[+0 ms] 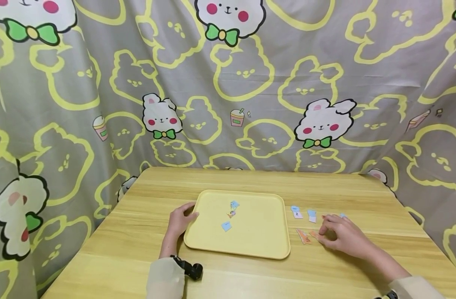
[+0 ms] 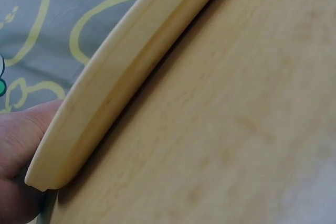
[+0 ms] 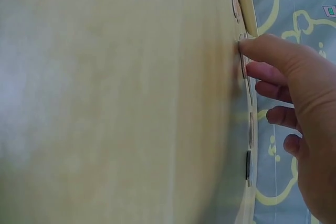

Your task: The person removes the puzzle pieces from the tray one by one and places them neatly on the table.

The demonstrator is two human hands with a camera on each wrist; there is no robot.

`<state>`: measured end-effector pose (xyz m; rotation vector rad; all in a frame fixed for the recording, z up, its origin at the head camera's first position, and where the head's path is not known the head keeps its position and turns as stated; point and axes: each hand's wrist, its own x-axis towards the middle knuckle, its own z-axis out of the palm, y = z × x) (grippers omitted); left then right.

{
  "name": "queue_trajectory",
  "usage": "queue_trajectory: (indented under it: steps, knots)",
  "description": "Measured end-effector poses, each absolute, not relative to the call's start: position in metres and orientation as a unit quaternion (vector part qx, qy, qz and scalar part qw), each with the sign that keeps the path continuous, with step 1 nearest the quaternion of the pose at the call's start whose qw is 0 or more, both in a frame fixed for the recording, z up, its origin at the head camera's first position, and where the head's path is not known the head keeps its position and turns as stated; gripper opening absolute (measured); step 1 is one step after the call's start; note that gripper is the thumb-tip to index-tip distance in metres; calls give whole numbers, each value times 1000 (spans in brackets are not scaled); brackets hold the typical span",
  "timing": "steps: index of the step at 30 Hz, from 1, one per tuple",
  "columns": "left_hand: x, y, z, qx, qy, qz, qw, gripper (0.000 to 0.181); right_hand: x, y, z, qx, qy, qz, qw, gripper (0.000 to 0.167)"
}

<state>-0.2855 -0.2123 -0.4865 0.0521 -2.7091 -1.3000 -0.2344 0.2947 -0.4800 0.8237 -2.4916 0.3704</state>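
At the left edge of the yellow tray (image 1: 250, 245), the left hand (image 1: 180, 220) grips the rim, thumb over it. The left wrist view shows part of that hand (image 2: 18, 156) beside the tray's side (image 2: 105, 77); its fingertips are hidden. Right of the tray, the right hand (image 1: 341, 234) is low over the small flat pieces, its thumb and fingers bent and spread. Its thumb tip touches an orange piece (image 1: 314, 235) lying on the table. In the right wrist view, the hand (image 3: 299, 93) has its thumb at a piece's edge (image 3: 242, 61), other fingertips apart.
Inside the tray lie a blue piece (image 1: 226, 226), a mixed-colour piece (image 1: 231, 214) and another blue piece (image 1: 234, 204). Close to the right hand are an orange piece (image 1: 303, 236) and blue-and-white pieces (image 1: 297, 212). A patterned curtain (image 1: 246, 83) hangs behind the wooden table (image 1: 250, 278).
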Motion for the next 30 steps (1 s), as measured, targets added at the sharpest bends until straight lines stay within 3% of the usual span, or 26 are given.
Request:
queue_trajectory:
  steps: [13,21,30]
  knots:
    - [-284,-212,-484,18,-900,-429,77,43,-242,279,-478,368,-864,247,239,30]
    - [-284,-211,-485,23,-898,-432,76,42,-244,251,-471,347,-877,270,192,26]
    - [-285,-212,-487,19,-901,-427,78,41,-257,213,-472,356,-873,280,181,23]
